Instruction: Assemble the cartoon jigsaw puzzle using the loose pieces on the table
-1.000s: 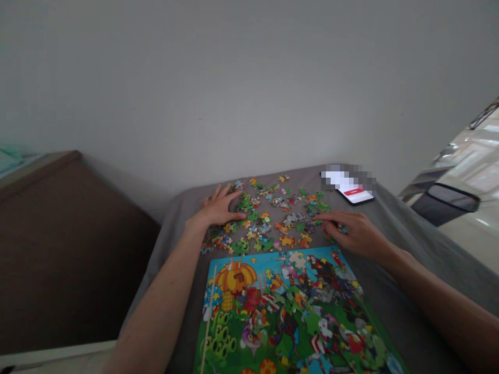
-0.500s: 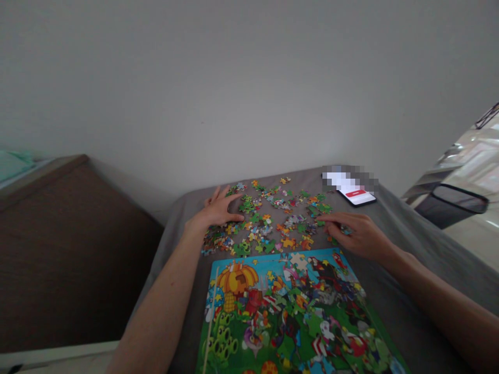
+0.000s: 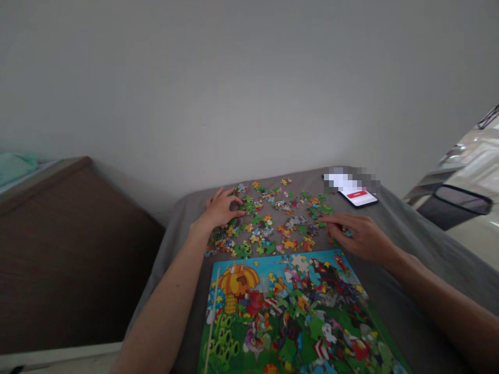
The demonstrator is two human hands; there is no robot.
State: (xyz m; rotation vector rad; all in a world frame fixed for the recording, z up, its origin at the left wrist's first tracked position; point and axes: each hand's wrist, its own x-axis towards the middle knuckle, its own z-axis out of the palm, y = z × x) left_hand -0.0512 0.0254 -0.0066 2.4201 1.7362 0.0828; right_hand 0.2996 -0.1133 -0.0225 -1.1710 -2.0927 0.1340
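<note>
Loose jigsaw pieces lie scattered over a grey cloth, many of them green, orange and white. Over the left side of the spread is my left hand, thumb and index finger apart around some green pieces, nothing visibly held. My right hand rests at the right edge of the pieces. Its index finger stretches out to touch a dark piece, while the other fingers curl under and are partly hidden. In front of both hands lies a colourful puzzle board with a pumpkin house at its upper left and loose pieces on it.
A phone with a lit screen lies at the back right of the grey cloth. A brown wooden cabinet stands on the left. Behind is a plain wall. A dark mesh bin is at the right.
My left hand's fingers have drawn in a little, the index finger bending closer to the thumb. My right hand stays almost in place; the view has shifted slightly.
</note>
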